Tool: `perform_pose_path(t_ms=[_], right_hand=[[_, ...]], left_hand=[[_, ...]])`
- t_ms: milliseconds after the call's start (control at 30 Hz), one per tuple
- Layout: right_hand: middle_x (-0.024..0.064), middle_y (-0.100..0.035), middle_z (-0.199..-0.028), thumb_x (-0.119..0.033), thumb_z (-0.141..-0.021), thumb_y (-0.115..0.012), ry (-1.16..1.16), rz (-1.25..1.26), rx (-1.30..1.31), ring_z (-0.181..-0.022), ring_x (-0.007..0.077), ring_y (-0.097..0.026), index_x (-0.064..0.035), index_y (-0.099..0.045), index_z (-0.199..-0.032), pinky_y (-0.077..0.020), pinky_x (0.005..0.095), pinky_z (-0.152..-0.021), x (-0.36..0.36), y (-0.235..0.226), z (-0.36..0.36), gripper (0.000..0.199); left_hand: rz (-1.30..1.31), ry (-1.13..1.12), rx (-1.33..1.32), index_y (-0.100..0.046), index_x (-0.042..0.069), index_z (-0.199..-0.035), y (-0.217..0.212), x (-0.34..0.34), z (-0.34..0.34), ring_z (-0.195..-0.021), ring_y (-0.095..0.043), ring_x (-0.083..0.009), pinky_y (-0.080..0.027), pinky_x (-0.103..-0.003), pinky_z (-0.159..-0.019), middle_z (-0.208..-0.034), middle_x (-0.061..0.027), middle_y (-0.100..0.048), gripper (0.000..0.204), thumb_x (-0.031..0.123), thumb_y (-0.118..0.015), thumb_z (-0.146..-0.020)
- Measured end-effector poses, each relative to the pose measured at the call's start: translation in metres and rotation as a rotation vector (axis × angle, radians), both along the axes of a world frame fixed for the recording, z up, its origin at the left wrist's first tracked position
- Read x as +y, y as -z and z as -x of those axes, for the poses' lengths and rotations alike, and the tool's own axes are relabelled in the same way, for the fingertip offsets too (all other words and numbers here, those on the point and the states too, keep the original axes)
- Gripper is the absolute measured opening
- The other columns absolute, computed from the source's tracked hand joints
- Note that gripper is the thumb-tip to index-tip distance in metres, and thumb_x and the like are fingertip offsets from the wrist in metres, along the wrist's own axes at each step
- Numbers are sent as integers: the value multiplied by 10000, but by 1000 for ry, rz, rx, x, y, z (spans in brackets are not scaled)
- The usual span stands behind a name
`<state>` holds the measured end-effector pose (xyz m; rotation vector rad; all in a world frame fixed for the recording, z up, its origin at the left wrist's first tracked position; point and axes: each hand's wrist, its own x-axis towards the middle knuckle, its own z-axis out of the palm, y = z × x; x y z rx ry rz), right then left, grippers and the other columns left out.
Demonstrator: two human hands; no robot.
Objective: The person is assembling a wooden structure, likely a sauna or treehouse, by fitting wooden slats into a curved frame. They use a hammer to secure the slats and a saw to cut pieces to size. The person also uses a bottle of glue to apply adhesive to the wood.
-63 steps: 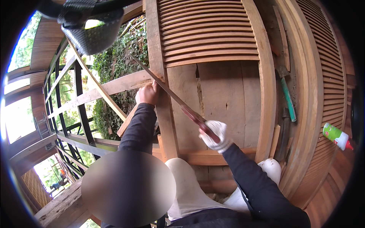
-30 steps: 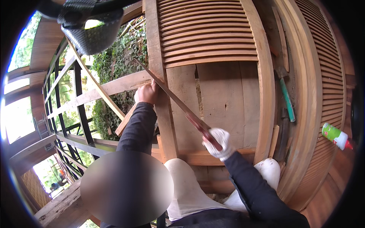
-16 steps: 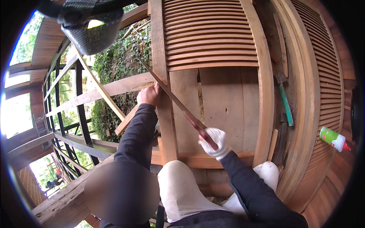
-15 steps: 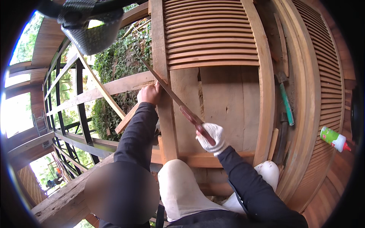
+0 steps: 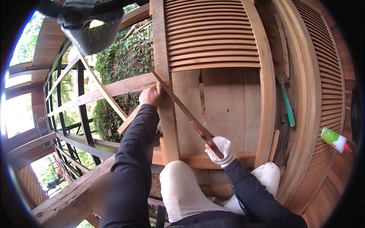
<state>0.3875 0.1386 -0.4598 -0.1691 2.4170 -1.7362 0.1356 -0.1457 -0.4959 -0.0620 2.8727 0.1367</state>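
The saw [image 5: 178, 103] has slid back toward the lower right, gloved right hand [image 5: 222, 151] clenched round its handle [image 5: 201, 130] — long axis slanting up-left across the left frame rail [image 5: 168, 129]. The bare left hand [image 5: 151, 95], nearer the crossing, curls at that rail's outer edge — its exact grip unclear.

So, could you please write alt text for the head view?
The gloved right hand holds a long saw-like tool, its blade slanting across a wooden beam. The bare left hand is at that beam; a louvred panel lies beyond.
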Motion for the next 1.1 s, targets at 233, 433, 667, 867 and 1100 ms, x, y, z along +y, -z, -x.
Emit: perform_pose_path(t_ms=[233, 433, 667, 867, 1100], right_hand=[[80, -679, -735, -154, -883, -701, 36, -84, 117, -702, 298, -684, -121, -676, -813, -549, 392, -636, -11, 2, -2, 81], [115, -647, -782, -151, -815, -714, 82, 21, 163, -753, 361, -644, -110, -645, -904, -537, 448, -675, -22, 9, 35, 120], [128, -649, -752, -173, -835, -709, 92, -32, 220, -723, 374, -643, -89, -662, -865, -520, 460, -645, -18, 7, 26, 100], [95, -636, -744, -148, -768, -728, -5, -116, 35, -741, 347, -648, -116, -662, -872, -528, 453, -663, -9, -8, -8, 128], [104, -649, -765, -172, -786, -740, 65, -24, 162, -735, 362, -649, -105, -647, -852, -530, 453, -652, -22, 11, 23, 133]], left_hand=[[-37, -15, 49, -777, 92, -857, 2, -3, -2, -837, -711, -422, -562, -518, -777, -835, -237, -717, 642, 594, -406, -1011], [-61, -5, 34, -781, 93, -869, 8, 5, -2, -857, -709, -418, -560, -513, -790, -853, -233, -720, 645, 595, -403, -1013], [-59, -10, 74, -781, 88, -870, 7, 0, 1, -838, -710, -422, -561, -516, -780, -845, -234, -720, 661, 607, -396, -1011], [-50, -49, 59, -785, 92, -869, 7, -5, -4, -838, -714, -419, -563, -519, -780, -842, -235, -721, 663, 611, -397, -1009], [-40, -60, 36, -788, 102, -864, 6, 1, -3, -849, -712, -424, -563, -522, -796, -850, -239, -721, 650, 604, -401, -1010]])
